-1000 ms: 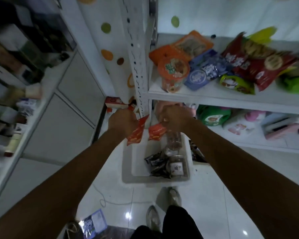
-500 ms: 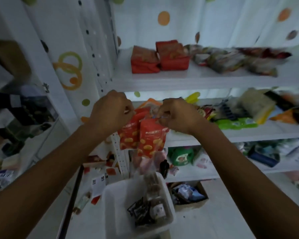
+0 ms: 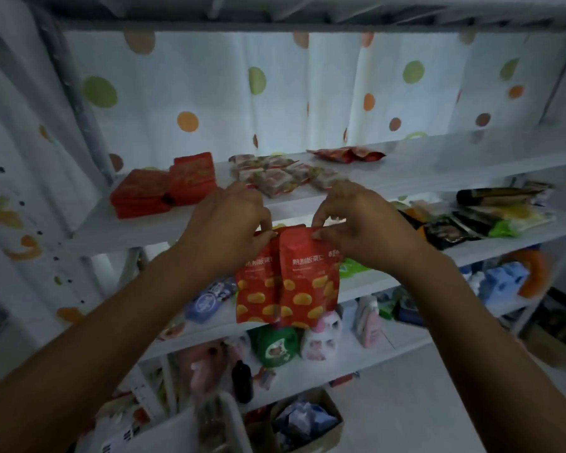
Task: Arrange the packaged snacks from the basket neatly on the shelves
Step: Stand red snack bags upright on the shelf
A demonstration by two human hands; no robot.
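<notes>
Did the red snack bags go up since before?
Yes, upward: the red snack bags, pinched by left hand and right hand, now hang at the upper shelf edge.

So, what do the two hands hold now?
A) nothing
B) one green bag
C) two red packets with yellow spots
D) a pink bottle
C: the left hand and the right hand each pinch the top of one of the two red packets.

The basket (image 3: 177, 433) is blurred and cut off by the bottom edge. The left hand (image 3: 229, 220) and right hand (image 3: 356, 223) hide the top seams of the left packet (image 3: 254, 289) and right packet (image 3: 307, 282); lower-shelf goods (image 3: 368, 322) are perhaps bottles, too smeared to tell
</notes>
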